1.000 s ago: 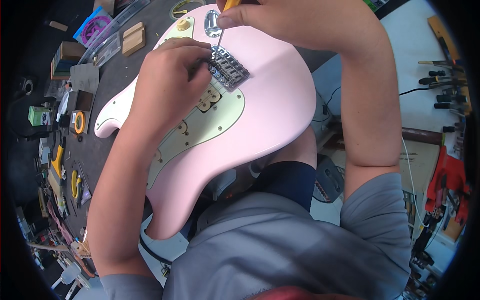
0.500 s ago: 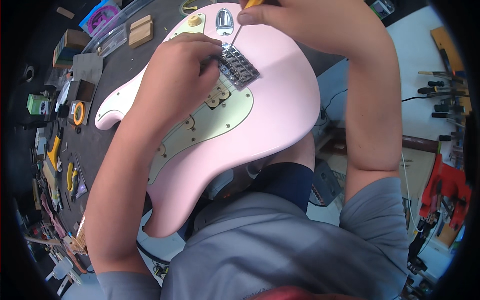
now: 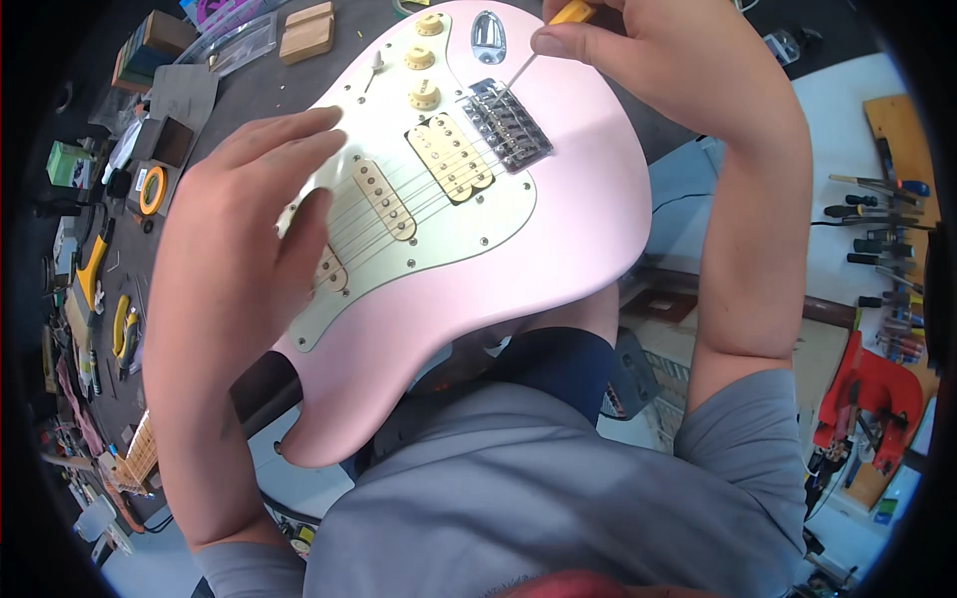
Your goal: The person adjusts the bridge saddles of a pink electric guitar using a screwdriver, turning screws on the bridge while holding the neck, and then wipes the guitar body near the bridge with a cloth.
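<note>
A pink electric guitar [image 3: 588, 224] lies face up in front of me, its neck pointing to the lower left. My right hand [image 3: 633, 55] grips a screwdriver [image 3: 572, 12] by its yellow handle, and the thin shaft slants down to the far end of the metal bridge [image 3: 510, 130]. Over the pale green pickguard [image 3: 454, 224], my left hand [image 3: 254, 204] hovers near the strings with its fingers apart, holding nothing. Cream knobs [image 3: 424, 94] and pickups [image 3: 451, 159] are in plain sight. Part of the neck is hidden under my left forearm.
On the dark bench at left are a wooden block [image 3: 307, 33], a yellow tape roll [image 3: 153, 189], yellow-handled pliers [image 3: 124, 334] and boxes [image 3: 159, 142]. Several screwdrivers [image 3: 877, 211] hang at the right, above a red tool holder [image 3: 882, 384].
My left hand has lifted off the bridge and moved left toward the neck, uncovering the pickups and knobs. The screwdriver stays at the bridge in my right hand. The view has shifted slightly.
</note>
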A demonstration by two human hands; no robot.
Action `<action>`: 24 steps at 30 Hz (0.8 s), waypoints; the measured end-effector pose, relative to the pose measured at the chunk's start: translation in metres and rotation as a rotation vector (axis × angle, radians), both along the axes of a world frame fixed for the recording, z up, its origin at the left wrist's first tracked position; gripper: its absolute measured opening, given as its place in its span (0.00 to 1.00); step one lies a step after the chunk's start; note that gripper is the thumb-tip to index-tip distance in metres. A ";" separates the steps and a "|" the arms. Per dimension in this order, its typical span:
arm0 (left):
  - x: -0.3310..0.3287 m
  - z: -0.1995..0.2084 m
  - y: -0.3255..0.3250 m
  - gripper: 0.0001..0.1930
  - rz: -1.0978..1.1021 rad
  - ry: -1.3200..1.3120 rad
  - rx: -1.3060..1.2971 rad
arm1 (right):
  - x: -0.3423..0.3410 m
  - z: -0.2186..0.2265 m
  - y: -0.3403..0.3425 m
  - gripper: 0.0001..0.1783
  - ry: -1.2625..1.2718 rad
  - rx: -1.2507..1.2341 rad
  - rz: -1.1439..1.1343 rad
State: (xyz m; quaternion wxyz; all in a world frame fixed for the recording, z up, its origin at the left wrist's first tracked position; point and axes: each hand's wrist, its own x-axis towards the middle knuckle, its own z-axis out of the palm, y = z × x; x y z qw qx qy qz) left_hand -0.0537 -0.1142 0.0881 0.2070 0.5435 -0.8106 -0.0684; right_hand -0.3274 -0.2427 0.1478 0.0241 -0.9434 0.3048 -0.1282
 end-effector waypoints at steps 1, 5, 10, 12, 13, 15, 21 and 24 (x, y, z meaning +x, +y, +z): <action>0.007 0.002 0.005 0.20 0.006 0.006 0.001 | 0.004 0.000 0.002 0.14 0.033 -0.004 -0.005; 0.036 0.006 0.018 0.22 0.013 0.115 -0.018 | 0.024 0.010 0.023 0.19 0.192 -0.053 -0.120; 0.059 -0.007 0.026 0.21 0.027 0.115 -0.163 | 0.030 0.003 0.009 0.19 0.326 -0.044 -0.220; 0.059 -0.008 0.036 0.19 0.123 0.016 -0.181 | 0.035 0.005 0.011 0.17 0.265 -0.026 -0.174; 0.055 -0.009 0.040 0.19 0.125 0.037 -0.177 | 0.035 0.006 0.015 0.16 0.195 -0.002 -0.148; 0.049 -0.011 0.046 0.19 0.109 -0.105 -0.178 | 0.035 0.006 0.019 0.13 0.250 -0.034 -0.163; 0.051 -0.018 0.047 0.17 0.181 -0.128 -0.126 | 0.011 -0.002 0.007 0.10 0.202 0.039 -0.086; 0.051 -0.019 0.049 0.18 0.193 -0.115 -0.124 | 0.011 -0.003 0.008 0.10 0.165 0.050 -0.053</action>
